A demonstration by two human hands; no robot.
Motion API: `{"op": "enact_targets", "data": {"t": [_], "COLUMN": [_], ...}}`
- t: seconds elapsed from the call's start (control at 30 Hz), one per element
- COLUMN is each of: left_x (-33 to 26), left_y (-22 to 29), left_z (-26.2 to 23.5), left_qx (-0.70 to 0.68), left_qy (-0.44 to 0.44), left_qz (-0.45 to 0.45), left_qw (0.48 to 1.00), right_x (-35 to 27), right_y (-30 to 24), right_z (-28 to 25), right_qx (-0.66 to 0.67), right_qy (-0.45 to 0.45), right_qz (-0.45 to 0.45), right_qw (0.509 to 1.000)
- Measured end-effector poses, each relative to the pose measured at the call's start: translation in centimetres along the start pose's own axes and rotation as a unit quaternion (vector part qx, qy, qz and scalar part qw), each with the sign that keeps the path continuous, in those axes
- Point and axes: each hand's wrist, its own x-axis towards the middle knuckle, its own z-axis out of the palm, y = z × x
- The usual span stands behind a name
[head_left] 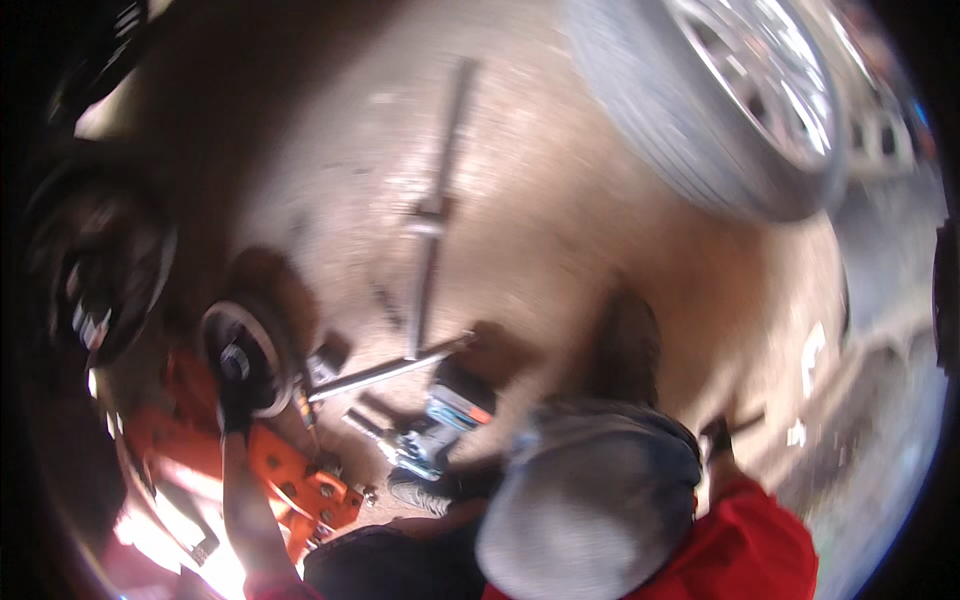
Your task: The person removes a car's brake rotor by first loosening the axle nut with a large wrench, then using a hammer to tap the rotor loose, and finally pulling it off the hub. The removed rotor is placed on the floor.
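My left hand (236,402), in a dark glove, reaches in at the lower left, with its fingers against the hub of a brake disc (276,362). The disc is tilted up on edge beside the orange floor jack (290,475), and the hand seems closed on its centre. At the right, beyond a red sleeve, my right hand (718,438) is dark-gloved and low over the floor. Motion blur hides its fingers; a thin dark streak beside it may be a tool or a shadow.
A teal cordless impact wrench (440,425) lies near a shoe (420,492). Long metal bars (425,270) lie on the floor. A wheel with its tyre (700,110) is at the far right, a dark round wheel assembly (100,260) at the left. Grey cloth (590,490) bulges up front.
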Motion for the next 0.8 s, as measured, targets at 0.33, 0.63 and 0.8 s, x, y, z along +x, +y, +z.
{"op": "enact_targets", "data": {"t": [0.33, 0.63, 0.8], "left_x": [-3.5, -2.7, -4.2], "left_y": [7.4, 1.3, 3.0], "left_z": [-3.0, 2.9, 0.9], "left_qx": [-0.005, -0.05, -0.053], "left_qy": [0.053, 0.118, 0.098], "left_qz": [-0.075, -0.021, -0.066], "left_qw": [0.996, 0.992, 0.992], "right_x": [3.3, 3.7, 9.1], "right_y": [-8.1, -19.7, -19.0], "right_z": [-7.2, -10.1, -14.2], "right_qx": [-0.014, -0.163, -0.291], "right_qy": [0.19, 0.545, 0.478], "right_qz": [-0.089, -0.232, -0.425], "right_qw": [0.978, 0.789, 0.712]}}
